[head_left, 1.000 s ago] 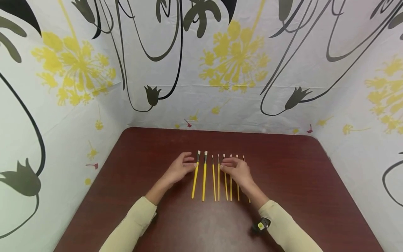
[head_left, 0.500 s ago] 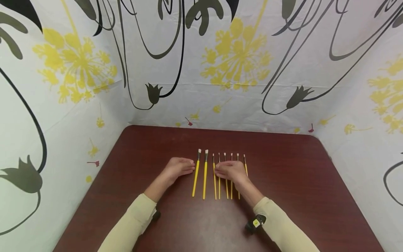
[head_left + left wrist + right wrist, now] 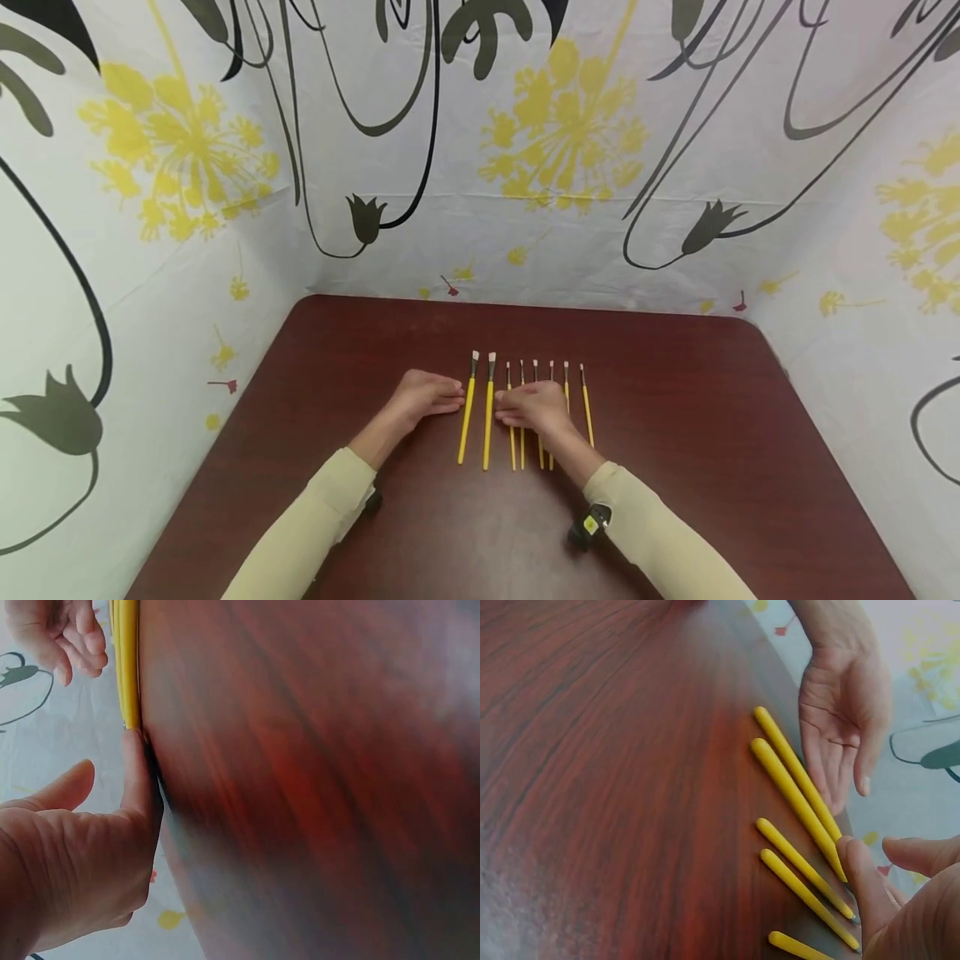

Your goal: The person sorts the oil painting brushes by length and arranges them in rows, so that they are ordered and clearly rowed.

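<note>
The yellow paintbrushes [image 3: 522, 412] are being squared into a row on the worktop [image 3: 675, 467]. The left hand [image 3: 424, 397], fingers straight, is being pressed against the 9 o'clock brush. The right hand [image 3: 534, 407] is being laid flat over the thin ones; gentle sideways pressure is judged best, so none gets rolled.

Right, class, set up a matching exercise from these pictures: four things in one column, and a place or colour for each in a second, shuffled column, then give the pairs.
Things
1. left hand
2. right hand
3. rightmost brush
4. table

Descriptions
A. dark red-brown wood grain
B. lies over the thin brushes
C. lies apart from both hands
D. beside the two thick brushes, at their left

Pairs: 1-D, 2-B, 3-C, 4-A
</note>
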Demonstrator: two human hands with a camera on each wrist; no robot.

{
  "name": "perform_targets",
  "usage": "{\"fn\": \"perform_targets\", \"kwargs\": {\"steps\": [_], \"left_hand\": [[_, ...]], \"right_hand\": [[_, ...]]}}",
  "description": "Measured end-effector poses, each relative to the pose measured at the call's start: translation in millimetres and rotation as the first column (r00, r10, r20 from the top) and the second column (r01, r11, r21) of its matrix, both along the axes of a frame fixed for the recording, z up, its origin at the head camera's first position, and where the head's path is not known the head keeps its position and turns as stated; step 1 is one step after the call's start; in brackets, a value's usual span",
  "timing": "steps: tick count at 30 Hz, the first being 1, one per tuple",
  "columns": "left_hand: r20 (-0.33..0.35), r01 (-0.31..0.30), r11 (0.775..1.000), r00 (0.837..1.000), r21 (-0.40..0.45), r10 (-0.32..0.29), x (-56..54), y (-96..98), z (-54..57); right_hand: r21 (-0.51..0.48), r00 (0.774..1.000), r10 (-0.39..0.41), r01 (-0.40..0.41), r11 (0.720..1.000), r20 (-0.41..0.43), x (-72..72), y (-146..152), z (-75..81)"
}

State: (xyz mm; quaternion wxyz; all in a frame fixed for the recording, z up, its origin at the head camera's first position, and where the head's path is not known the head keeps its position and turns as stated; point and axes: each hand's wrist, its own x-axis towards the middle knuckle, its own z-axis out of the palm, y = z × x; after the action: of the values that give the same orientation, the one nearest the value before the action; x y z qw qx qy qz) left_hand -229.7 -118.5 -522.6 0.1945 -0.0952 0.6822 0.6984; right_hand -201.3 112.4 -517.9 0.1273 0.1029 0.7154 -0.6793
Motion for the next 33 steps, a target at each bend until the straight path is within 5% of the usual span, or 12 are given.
{"fn": "perform_targets", "kwargs": {"steps": [16,25,33], "left_hand": [[0.022,0.076,0.988,0.997,-0.133,-0.074,-8.9,4.6,2.6],[0.036,0.098,0.974,0.995,-0.202,-0.093,-14.2,7.1,5.1],[0.014,0.095,0.969,0.995,-0.227,-0.095,-16.5,8.6,3.2]], "right_hand": [[0.245,0.996,0.07,-0.053,0.968,-0.061,-1.4,-16,-4.9],[0.408,0.992,0.106,-0.069,0.911,-0.07,-5.9,-18,-1.1],[0.557,0.98,0.185,-0.113,0.823,-0.075,-13.5,-23,0.5]]}}
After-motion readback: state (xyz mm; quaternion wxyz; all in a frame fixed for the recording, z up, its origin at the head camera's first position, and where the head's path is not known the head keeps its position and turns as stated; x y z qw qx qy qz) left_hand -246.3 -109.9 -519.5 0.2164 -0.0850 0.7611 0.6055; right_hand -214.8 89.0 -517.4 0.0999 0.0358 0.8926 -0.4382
